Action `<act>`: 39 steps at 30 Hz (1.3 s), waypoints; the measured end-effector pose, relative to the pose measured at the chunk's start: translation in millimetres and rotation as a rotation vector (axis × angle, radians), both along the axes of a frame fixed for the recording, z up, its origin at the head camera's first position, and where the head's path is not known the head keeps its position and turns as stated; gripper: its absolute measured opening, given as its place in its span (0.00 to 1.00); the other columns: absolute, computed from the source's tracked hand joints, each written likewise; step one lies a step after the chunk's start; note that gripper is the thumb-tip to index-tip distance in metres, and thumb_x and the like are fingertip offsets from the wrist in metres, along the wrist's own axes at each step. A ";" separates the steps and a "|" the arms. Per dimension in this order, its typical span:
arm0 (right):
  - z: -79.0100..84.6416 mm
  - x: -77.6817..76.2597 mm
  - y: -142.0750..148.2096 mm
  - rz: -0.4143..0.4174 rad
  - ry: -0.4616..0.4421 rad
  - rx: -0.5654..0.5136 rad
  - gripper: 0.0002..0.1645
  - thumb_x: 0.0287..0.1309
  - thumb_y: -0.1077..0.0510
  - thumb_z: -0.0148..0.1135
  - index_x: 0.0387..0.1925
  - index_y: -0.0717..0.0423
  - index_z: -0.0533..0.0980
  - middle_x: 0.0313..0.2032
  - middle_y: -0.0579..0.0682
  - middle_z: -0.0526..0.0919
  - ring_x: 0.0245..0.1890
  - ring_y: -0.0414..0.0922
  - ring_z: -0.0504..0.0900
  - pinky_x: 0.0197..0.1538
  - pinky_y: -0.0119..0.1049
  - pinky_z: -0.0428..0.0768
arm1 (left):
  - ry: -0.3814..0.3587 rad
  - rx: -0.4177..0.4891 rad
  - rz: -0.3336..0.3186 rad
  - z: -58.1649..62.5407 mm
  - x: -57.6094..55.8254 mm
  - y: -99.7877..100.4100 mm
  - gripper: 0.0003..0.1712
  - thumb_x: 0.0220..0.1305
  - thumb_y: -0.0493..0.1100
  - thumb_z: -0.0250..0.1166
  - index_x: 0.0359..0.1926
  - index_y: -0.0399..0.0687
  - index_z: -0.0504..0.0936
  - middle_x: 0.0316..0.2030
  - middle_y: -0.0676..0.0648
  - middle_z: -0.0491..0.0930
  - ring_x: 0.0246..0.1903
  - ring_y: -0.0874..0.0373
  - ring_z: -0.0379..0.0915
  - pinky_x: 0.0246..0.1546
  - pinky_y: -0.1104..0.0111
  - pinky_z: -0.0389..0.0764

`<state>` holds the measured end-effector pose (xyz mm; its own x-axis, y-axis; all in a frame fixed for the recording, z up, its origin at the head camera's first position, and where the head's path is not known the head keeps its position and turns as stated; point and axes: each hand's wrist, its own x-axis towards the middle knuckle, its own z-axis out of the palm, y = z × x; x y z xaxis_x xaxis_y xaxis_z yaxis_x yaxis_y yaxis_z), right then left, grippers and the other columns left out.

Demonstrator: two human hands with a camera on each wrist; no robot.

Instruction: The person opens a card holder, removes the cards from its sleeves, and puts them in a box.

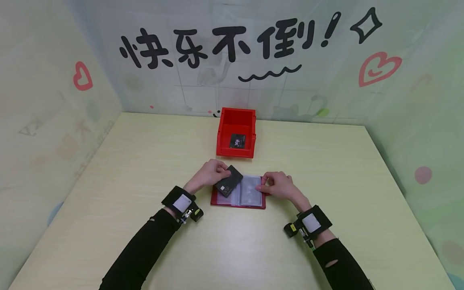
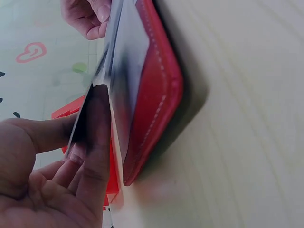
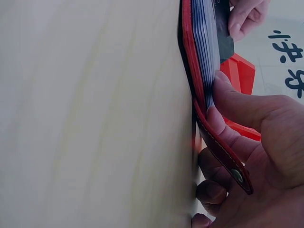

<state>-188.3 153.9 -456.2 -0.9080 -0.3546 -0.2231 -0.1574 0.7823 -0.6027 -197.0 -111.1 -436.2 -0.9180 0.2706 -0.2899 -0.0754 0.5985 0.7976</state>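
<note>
A red card holder (image 1: 238, 206) lies spread on the table, its clear plastic sleeves (image 1: 251, 192) facing up. Between thumb and fingers my left hand (image 1: 213, 172) pinches a black card (image 1: 229, 182), held tilted over the left-side sleeve. Seen edge-on in the left wrist view, the card (image 2: 81, 116) reaches close to that sleeve. My right hand (image 1: 279, 184) grips the holder's right edge, thumb on top of the stacked sleeves and fingers beneath. Beside those fingers sticks out the red strap (image 3: 222, 149) with a metal snap.
Beyond the holder stands a red open-topped bin (image 1: 235, 153) with a black "Vip" card (image 1: 237, 141) inside. Printed wall sheets enclose the pale wooden table (image 1: 174, 137) at the back and both sides.
</note>
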 end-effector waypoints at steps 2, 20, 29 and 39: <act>0.2 0.1 0.0 -0.001 0.000 0.001 0.15 0.59 0.46 0.71 0.31 0.51 0.77 0.17 0.45 0.67 0.28 0.44 0.71 0.50 0.51 0.58 | 0.012 -0.002 0.008 1.6 -0.5 -0.8 0.18 0.70 0.42 0.62 0.52 0.32 0.81 0.43 0.34 0.86 0.33 0.55 0.82 0.33 0.72 0.81; 1.7 0.4 0.2 0.001 -0.005 0.008 0.15 0.60 0.46 0.70 0.32 0.51 0.77 0.17 0.45 0.67 0.28 0.44 0.71 0.49 0.51 0.58 | 0.007 0.177 0.099 12.6 -7.6 3.2 0.20 0.74 0.42 0.59 0.58 0.32 0.73 0.44 0.30 0.84 0.29 0.51 0.86 0.27 0.66 0.85; 1.1 0.5 0.6 0.007 0.006 0.001 0.15 0.59 0.46 0.70 0.31 0.51 0.77 0.17 0.44 0.66 0.28 0.44 0.70 0.48 0.50 0.58 | 0.007 0.254 0.166 20.8 -16.2 7.1 0.24 0.75 0.46 0.57 0.64 0.36 0.69 0.48 0.33 0.79 0.37 0.47 0.85 0.30 0.69 0.85; -1.7 -0.6 0.9 0.006 0.005 0.000 0.15 0.59 0.46 0.70 0.31 0.51 0.77 0.17 0.44 0.66 0.28 0.44 0.70 0.48 0.49 0.57 | 0.058 0.371 0.258 25.2 -32.7 11.6 0.29 0.73 0.44 0.60 0.69 0.38 0.65 0.56 0.32 0.79 0.48 0.40 0.84 0.51 0.49 0.82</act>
